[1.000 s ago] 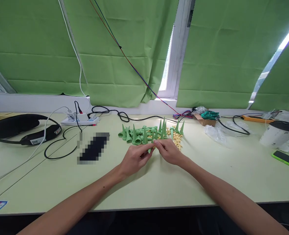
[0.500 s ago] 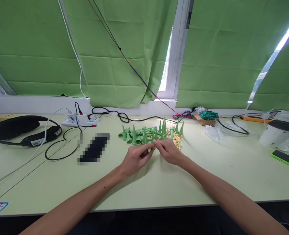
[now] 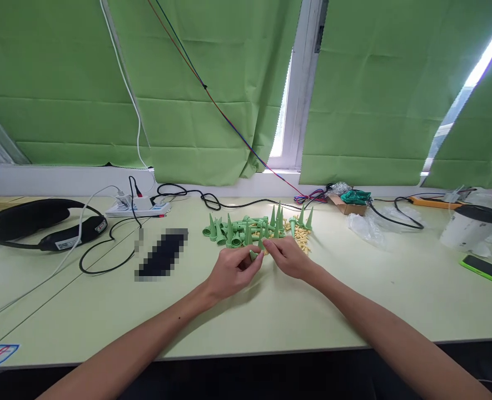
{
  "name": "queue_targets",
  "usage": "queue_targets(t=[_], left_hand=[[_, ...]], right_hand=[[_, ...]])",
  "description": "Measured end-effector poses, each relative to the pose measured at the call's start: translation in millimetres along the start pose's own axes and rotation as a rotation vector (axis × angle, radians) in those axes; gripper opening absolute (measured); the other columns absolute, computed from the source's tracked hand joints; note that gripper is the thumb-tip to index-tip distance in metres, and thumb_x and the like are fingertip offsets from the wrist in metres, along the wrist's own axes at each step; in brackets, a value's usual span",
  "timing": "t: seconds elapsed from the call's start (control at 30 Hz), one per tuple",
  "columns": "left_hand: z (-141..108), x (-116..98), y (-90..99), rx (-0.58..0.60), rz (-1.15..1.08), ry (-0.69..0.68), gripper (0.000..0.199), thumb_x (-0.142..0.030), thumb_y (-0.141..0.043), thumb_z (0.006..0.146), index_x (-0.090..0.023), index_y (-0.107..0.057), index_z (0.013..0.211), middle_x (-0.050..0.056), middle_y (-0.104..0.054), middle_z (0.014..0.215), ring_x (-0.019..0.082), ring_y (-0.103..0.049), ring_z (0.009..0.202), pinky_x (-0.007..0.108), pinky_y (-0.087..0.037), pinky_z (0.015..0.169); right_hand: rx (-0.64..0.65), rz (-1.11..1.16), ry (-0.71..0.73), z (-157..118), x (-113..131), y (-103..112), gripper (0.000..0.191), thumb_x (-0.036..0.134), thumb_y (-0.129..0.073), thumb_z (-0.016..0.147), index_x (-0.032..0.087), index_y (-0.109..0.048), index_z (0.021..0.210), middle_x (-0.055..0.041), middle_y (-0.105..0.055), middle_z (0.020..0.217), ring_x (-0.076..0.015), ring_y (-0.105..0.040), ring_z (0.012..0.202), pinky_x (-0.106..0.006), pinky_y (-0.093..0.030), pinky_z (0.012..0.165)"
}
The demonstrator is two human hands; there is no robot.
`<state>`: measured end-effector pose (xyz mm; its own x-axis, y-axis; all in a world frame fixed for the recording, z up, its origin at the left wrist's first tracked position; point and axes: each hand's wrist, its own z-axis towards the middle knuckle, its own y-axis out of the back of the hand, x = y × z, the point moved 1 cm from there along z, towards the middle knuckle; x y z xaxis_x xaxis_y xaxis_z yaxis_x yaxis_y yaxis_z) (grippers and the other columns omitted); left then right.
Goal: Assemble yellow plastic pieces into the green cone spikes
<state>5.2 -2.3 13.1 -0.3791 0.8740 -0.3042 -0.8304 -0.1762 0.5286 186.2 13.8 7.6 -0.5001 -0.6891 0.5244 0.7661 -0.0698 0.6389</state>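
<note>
My left hand (image 3: 233, 273) is closed in a pinch around a small green plastic spike (image 3: 253, 255), partly covered by the fingers. Close beside it, the thumb and forefinger of my right hand (image 3: 291, 259) are pressed together near the spike; whatever they hold is too small or hidden to make out. Just beyond the hands lies a pile of green cone-shaped spikes (image 3: 229, 231), some standing point up and others on their sides with round open ends showing. Small yellow pointed pieces (image 3: 302, 239) are heaped at the pile's right side.
To the left are black headphones (image 3: 73, 238), a white power strip (image 3: 145, 209) and a blurred dark object (image 3: 162, 255). A cardboard box (image 3: 351, 207), plastic bags (image 3: 366, 229), a lidded cup (image 3: 471, 228) and a green-edged phone (image 3: 487, 271) are on the right. Cables run along the back.
My fingertips have shifted slightly, and the left fingers have opened a little around the spike. The view has moved a touch; the pile looks the same.
</note>
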Motion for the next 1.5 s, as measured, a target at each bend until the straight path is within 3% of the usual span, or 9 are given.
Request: queue_targets(t=[0.23, 0.37, 0.57, 1.13, 1.5], left_hand=[[0, 2, 0.0, 0.121, 0.022, 0.086, 0.025, -0.023, -0.055, 0.089, -0.017, -0.056, 0.065, -0.007, -0.039, 0.047, 0.006, -0.032, 0.042, 0.02, -0.029, 0.044], [0, 2, -0.2, 0.246, 0.01, 0.188, 0.026, -0.028, -0.053, 0.09, -0.017, -0.054, 0.066, -0.007, -0.036, 0.048, 0.007, -0.033, 0.044, 0.02, -0.03, 0.046], [1, 4, -2.9, 0.367, -0.007, 0.308, 0.025, -0.036, -0.048, 0.094, -0.019, -0.053, 0.076, -0.006, -0.045, 0.052, 0.009, -0.039, 0.047, 0.022, -0.032, 0.049], [5, 12, 0.7, 0.227, 0.157, 0.427, 0.04, -0.042, -0.044, 0.096, -0.02, -0.043, 0.063, -0.005, -0.04, 0.047, 0.011, -0.033, 0.045, 0.026, -0.025, 0.05], [6, 20, 4.2, 0.206, 0.256, 0.462, 0.031, -0.041, -0.045, 0.096, -0.02, -0.053, 0.074, -0.003, -0.056, 0.056, 0.013, -0.044, 0.05, 0.028, -0.027, 0.053]], right_hand=[[-0.089, -0.034, 0.022, 2, -5, 4, 0.046, 0.042, -0.03, 0.103, 0.02, -0.025, 0.063, 0.0052, -0.024, 0.056, -0.0099, -0.022, 0.052, -0.028, -0.021, 0.053], [-0.105, -0.038, 0.019, 2, -10, 6, 0.045, 0.041, -0.03, 0.103, 0.02, -0.026, 0.063, 0.0052, -0.027, 0.055, -0.0096, -0.025, 0.051, -0.027, -0.022, 0.053], [-0.11, -0.025, 0.005, 3, -12, 7, 0.045, 0.041, -0.031, 0.103, 0.02, -0.029, 0.062, 0.0049, -0.031, 0.054, -0.0098, -0.028, 0.05, -0.027, -0.023, 0.054], [-0.082, -0.029, 0.007, 1, -13, 5, 0.045, 0.042, -0.03, 0.103, 0.021, -0.028, 0.063, 0.0052, -0.028, 0.055, -0.0097, -0.026, 0.051, -0.027, -0.022, 0.053], [-0.172, -0.056, -0.016, 2, -20, 10, 0.045, 0.042, -0.032, 0.103, 0.021, -0.033, 0.063, 0.0042, -0.035, 0.054, -0.0103, -0.031, 0.05, -0.027, -0.025, 0.053]])
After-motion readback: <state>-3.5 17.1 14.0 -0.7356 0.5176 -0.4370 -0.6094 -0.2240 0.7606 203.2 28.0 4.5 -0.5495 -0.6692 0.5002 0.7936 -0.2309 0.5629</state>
